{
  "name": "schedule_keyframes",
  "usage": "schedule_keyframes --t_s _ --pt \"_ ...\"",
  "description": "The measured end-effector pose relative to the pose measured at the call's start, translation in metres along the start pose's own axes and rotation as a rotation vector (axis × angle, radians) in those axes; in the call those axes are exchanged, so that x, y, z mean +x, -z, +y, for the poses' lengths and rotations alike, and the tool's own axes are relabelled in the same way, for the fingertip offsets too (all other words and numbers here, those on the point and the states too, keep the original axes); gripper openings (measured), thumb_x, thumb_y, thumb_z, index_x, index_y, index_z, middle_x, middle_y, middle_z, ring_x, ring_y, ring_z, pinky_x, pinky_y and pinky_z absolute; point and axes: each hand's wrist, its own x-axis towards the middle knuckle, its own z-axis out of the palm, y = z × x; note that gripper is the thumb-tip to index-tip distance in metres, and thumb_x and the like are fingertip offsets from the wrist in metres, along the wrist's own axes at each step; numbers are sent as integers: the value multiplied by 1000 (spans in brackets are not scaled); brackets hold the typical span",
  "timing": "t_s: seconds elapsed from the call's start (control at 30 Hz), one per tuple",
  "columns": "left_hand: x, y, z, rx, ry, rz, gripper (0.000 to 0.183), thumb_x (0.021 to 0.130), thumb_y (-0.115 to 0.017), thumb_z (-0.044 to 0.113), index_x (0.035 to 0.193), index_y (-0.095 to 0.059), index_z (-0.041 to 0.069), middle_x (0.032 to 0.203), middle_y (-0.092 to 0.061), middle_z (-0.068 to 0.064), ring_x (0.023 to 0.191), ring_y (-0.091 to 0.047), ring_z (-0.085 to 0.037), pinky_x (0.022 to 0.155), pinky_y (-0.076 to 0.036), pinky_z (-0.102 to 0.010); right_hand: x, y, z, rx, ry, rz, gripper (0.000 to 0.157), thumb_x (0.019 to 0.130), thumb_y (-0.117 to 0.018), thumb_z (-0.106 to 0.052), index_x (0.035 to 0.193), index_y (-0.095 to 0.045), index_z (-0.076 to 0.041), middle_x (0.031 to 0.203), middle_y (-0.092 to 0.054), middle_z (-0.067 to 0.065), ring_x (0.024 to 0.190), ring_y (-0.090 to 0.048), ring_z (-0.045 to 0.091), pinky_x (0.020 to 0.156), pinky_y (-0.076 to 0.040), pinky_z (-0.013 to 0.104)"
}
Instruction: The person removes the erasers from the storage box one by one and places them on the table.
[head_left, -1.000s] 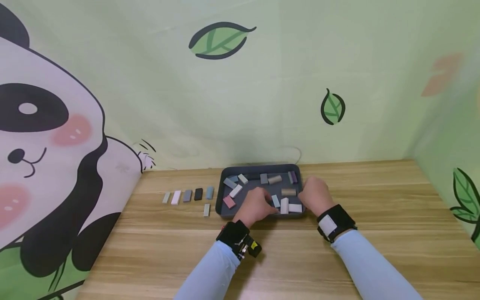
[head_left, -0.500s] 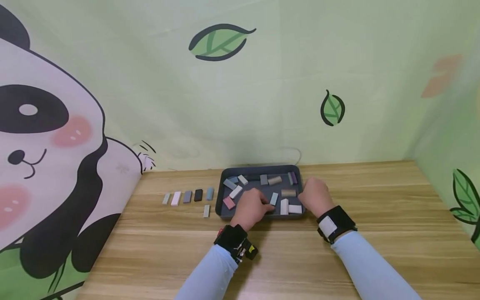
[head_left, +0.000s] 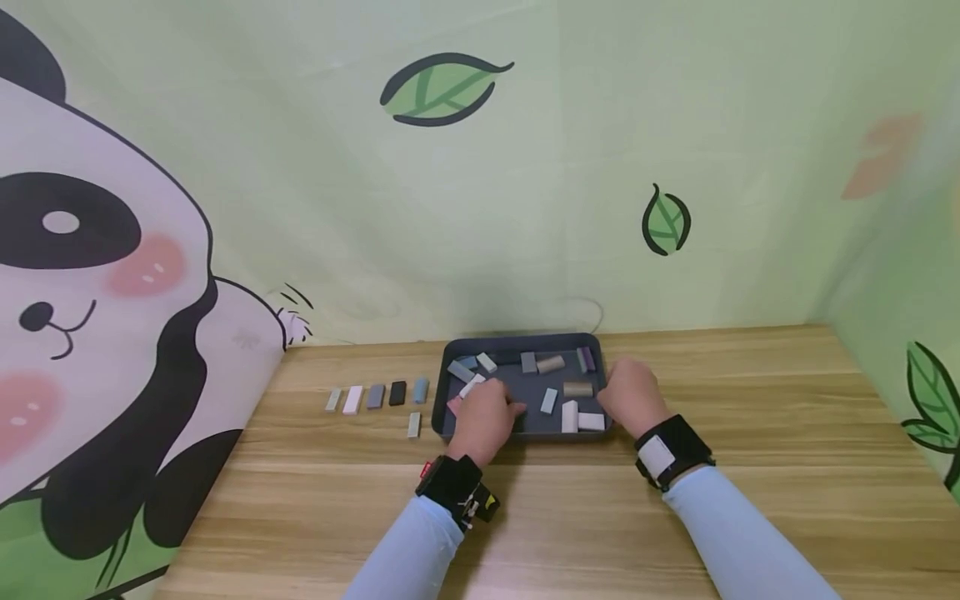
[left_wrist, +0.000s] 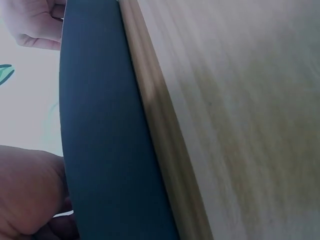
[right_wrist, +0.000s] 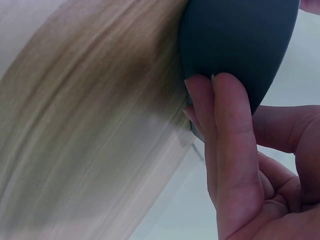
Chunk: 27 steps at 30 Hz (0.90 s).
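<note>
The dark grey tray [head_left: 517, 342] lies on the wooden table with several small coloured blocks inside. My left hand [head_left: 483, 421] reaches over its front rim, thumb pointing right, fingertips hidden. Beneath that hand, a pink block [head_left: 453, 406] and a white block [head_left: 470, 387] are partly covered. My right hand [head_left: 633, 396] grips the tray's right end; in the right wrist view its fingers [right_wrist: 232, 120] press the outer wall, thumb at the rim. A light blue block [head_left: 549, 401] lies in the tray between the hands. I cannot tell whether the left hand holds anything.
Left of the tray, several blocks stand in a row, among them a black block [head_left: 397, 393] and a white block [head_left: 352, 400]. A pale grey-green block [head_left: 414, 425] lies in front of the row. A printed cloth [head_left: 525, 208] rises behind the table [head_left: 750, 400].
My left hand has moved left inside the tray, away from the light blue block, and now partly covers the pink and white blocks. The right hand stays at the tray's right end.
</note>
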Motion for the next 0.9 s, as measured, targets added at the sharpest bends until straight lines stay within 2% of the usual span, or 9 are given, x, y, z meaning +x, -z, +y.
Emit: schedule_keyframes --t_s 0.1,0.27,0.5,0.63,0.73,0.87,0.9 --pt "1 1 -1 6 19 -12 15 80 -72 31 82 -74 16 70 -66 6 71 -57 -12 86 -41 -47 0 0 0 4 1 -1 29 76 -58 -2 50 -48 -10 45 -42 -1 41 -50 16 40 -35 24" --pt "0 5 -2 22 -32 -61 12 81 -72 23 86 -73 12 73 -67 3 69 -56 -12 70 -45 -32 0 0 1 10 0 -3 27 77 -58 -2 51 -50 -9 45 -43 -1 41 -51 16 40 -36 24" --pt "-4 9 -8 -1 -77 -85 5 81 -70 17 80 -71 12 68 -63 4 66 -53 -14 68 -42 -31 0 -1 1 5 11 1 29 76 -57 -1 50 -48 -10 45 -40 -2 41 -48 16 40 -34 24" --pt "-5 16 -15 -32 -108 -22 4 81 -69 16 77 -70 13 69 -62 4 64 -53 -12 60 -41 -28 -1 -1 2 14 0 -1 29 77 -57 -2 51 -48 -10 45 -42 -1 41 -49 16 39 -34 23" --pt "-6 29 -23 -92 -126 47 9 81 -68 15 87 -72 11 81 -67 -1 72 -58 -13 63 -47 -28 -1 -1 1 9 1 6 28 77 -58 -2 51 -50 -9 45 -44 0 41 -50 16 39 -35 24" --pt "-9 49 -35 -291 -75 103 20 84 -65 13 103 -68 5 92 -68 -8 69 -65 -17 61 -51 -30 -2 1 -1 3 5 8 26 77 -58 -2 52 -52 -8 46 -46 1 42 -50 17 41 -36 25" --pt "-9 54 -39 -323 -55 137 22 84 -65 14 104 -67 5 93 -68 -8 70 -65 -17 61 -51 -29 -2 1 -2 3 4 7 26 77 -58 -2 52 -52 -8 46 -46 1 43 -51 17 41 -36 24"
